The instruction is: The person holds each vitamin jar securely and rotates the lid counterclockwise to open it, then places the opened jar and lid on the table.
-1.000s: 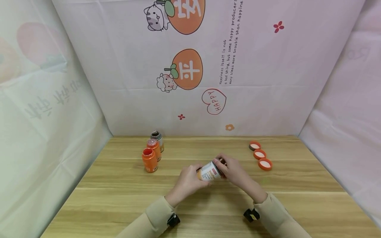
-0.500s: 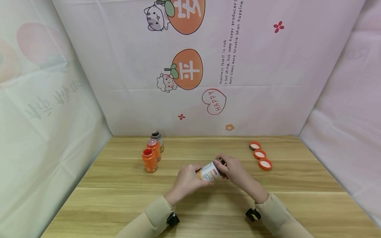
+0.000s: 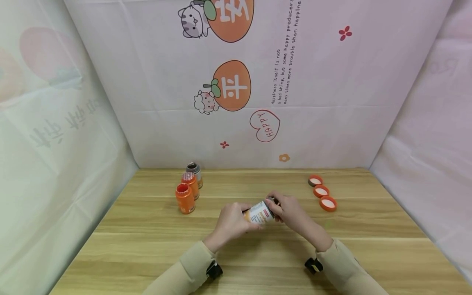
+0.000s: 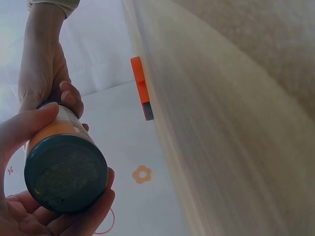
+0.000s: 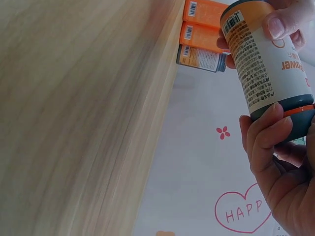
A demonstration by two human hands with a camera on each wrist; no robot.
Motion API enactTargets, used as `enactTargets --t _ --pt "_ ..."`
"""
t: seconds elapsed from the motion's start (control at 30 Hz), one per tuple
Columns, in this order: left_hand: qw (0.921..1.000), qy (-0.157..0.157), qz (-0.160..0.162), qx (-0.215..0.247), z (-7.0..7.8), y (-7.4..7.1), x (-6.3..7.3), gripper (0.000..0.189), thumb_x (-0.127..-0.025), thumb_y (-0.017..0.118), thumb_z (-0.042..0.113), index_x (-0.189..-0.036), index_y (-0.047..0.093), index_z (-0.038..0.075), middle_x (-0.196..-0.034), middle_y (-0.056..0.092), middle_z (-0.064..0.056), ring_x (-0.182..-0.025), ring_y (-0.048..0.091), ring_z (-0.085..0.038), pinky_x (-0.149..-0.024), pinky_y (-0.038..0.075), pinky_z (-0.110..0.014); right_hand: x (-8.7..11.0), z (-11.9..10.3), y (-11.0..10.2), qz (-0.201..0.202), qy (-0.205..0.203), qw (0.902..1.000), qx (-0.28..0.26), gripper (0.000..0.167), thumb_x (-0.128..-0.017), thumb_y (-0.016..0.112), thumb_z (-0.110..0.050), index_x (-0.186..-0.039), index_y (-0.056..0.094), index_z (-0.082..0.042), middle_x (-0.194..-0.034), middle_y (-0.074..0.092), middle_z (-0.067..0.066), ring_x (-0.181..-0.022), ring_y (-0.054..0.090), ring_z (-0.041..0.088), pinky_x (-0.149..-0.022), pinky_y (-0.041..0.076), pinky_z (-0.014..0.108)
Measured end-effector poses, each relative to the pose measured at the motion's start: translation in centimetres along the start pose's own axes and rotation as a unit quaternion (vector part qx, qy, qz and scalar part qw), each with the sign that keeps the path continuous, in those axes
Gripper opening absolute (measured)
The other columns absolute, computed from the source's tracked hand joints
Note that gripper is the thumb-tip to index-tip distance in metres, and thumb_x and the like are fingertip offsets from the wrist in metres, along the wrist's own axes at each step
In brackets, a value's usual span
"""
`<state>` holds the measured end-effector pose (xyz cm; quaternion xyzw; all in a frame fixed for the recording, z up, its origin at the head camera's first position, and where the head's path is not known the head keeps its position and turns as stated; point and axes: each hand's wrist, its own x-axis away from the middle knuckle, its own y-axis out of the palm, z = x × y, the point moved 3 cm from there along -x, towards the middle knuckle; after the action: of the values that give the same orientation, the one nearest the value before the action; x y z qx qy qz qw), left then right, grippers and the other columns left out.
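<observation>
Tilted above the wooden table is a dark grey pill bottle [image 3: 259,213] with a white and orange label, held between both hands. My left hand [image 3: 231,223] grips its body; the dark flat base [image 4: 66,172] faces the left wrist view. At the upper end, my right hand [image 3: 293,213] has its fingers curled around the dark cap [image 5: 299,118]. An orange band shows at the cap's lower edge in the right wrist view. The cap is on the bottle; fingers cover much of it.
Back left on the table stand an orange bottle [image 3: 185,199], a second orange bottle [image 3: 190,185] and a grey one [image 3: 195,171], all uncapped. At the right lie three upturned caps, the nearest cap [image 3: 327,203] orange. Printed white cloth [image 3: 166,131] walls the table's back and sides.
My right wrist has shifted slightly to the right at the cap, and the bottle has turned a little. Both hands stay in nearly the same place; the other bottles and caps have not moved.
</observation>
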<state>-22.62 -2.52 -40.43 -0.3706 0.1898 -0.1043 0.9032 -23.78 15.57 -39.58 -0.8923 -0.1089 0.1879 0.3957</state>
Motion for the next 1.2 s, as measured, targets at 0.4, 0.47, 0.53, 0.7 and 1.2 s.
enactTargets --t 0.4,0.47,0.53,0.7,1.2 --pt "0.9928 -0.035 -0.051 0.102 -0.9 0.3 -0.3 0.043 -0.057 0.088 0.031 -0.094 0.075 0.013 -0.073 0.068 0.008 -0.062 0.057 -0.008 -0.054 0.046 -0.026 0.1 0.0 -0.1 0.001 -0.042 0.999 0.015 0.023 -0.098 0.05 -0.032 -0.104 0.059 -0.012 -0.068 0.054 -0.006 -0.048 0.047 0.003 -0.045 0.044 0.022" --pt "0.9921 -0.037 -0.056 0.106 -0.9 0.2 -0.3 0.043 -0.057 0.088 0.031 -0.094 0.075 0.013 -0.073 0.068 0.007 -0.063 0.057 -0.008 -0.055 0.047 -0.026 0.1 0.0 -0.1 0.002 -0.044 0.999 0.012 0.022 -0.098 0.05 -0.032 -0.104 0.059 -0.012 -0.068 0.053 -0.006 -0.049 0.047 0.003 -0.045 0.044 0.022" --pt "0.991 -0.039 -0.064 0.112 -1.0 0.2 -0.4 0.043 -0.058 0.088 0.031 -0.095 0.075 0.013 -0.074 0.069 0.007 -0.064 0.058 -0.009 -0.055 0.047 -0.026 0.1 0.1 -0.2 0.003 -0.045 0.999 0.008 0.022 -0.098 0.05 -0.032 -0.105 0.059 -0.013 -0.068 0.053 -0.006 -0.049 0.047 0.003 -0.045 0.044 0.022" --pt "0.9877 -0.05 -0.078 0.126 -1.2 0.3 -0.6 0.042 -0.058 0.087 0.032 -0.095 0.075 0.014 -0.075 0.069 0.007 -0.066 0.058 -0.009 -0.057 0.047 -0.027 0.2 0.1 -0.2 0.007 -0.062 0.9981 0.005 0.019 -0.098 0.051 -0.03 -0.105 0.058 -0.013 -0.069 0.053 -0.006 -0.05 0.046 0.002 -0.045 0.043 0.021" --pt "0.9749 -0.061 -0.11 0.184 -1.8 0.1 -0.9 0.034 -0.06 0.084 0.03 -0.089 0.075 0.013 -0.076 0.069 0.002 -0.068 0.058 -0.011 -0.06 0.048 -0.028 0.4 0.2 0.2 0.012 -0.148 0.9882 -0.038 0.016 -0.098 0.049 -0.014 -0.113 0.053 -0.008 -0.087 0.061 0.004 -0.066 0.054 0.001 -0.053 0.049 0.021"
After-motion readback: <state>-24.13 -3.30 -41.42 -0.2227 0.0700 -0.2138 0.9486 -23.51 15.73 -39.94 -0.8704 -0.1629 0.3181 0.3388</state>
